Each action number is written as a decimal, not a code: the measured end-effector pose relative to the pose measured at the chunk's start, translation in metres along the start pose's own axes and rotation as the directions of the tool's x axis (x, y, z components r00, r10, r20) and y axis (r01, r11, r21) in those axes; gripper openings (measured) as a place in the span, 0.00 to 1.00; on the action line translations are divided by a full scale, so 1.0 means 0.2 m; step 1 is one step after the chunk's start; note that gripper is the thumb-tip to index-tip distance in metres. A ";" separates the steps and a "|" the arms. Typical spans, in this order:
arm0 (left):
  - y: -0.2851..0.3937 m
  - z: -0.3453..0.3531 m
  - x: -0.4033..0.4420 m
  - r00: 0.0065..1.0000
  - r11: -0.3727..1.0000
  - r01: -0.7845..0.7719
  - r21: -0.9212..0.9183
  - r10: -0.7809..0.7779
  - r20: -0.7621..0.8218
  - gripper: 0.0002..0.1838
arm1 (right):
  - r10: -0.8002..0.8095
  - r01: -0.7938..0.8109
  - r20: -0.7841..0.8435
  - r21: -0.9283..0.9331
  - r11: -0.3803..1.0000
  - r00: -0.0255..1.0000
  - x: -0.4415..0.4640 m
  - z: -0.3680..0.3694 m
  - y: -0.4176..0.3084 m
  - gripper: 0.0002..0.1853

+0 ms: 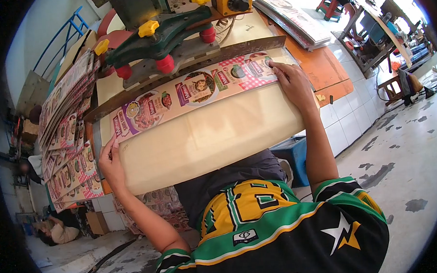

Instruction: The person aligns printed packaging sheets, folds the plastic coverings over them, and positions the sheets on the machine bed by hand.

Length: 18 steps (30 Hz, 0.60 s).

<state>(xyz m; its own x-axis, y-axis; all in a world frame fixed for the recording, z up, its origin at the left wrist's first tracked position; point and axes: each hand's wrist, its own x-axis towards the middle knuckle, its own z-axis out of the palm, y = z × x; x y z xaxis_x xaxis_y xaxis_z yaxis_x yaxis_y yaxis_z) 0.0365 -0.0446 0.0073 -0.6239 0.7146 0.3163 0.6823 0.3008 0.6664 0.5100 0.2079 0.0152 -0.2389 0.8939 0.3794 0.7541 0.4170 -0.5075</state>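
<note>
A long printed strip (192, 89) with food pictures lies on a pale cream work surface (203, 132), its far edge along a metal bar (143, 94). At the strip's left end, my left hand (111, 163) has its fingertips on the near corner, the fingers held together. My right hand (292, 82) rests on the right end, fingers pressing on the print near its edge. Just beyond the bar stands a dark green machine part (163, 39) with yellow knobs and red feet.
Stacked printed sheets (67, 128) stand at the left, and more sheets (291, 16) lie at the top right. A yellow control box (234, 1) is at the top. A blue bin (297, 162) stands below the right side. Another person (61, 231) is at the lower left.
</note>
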 end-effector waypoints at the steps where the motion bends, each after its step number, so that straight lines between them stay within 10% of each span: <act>1: 0.00 0.00 0.00 1.000 1.000 -0.001 0.000 0.001 0.001 0.15 | 0.001 -0.001 0.000 0.000 1.000 1.000 0.00 0.00 0.00 0.16; 18: -0.02 0.00 0.00 1.000 1.000 -0.005 0.003 0.005 0.001 0.16 | -0.064 0.065 -0.098 0.011 0.998 0.993 0.00 0.03 0.01 0.14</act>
<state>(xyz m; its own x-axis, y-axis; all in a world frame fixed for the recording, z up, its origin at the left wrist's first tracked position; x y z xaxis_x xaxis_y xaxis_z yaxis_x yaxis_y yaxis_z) 0.0337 -0.0449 0.0044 -0.6200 0.7169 0.3190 0.6867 0.2991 0.6625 0.5082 0.2096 0.0091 -0.2257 0.8452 0.4845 0.7303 0.4760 -0.4901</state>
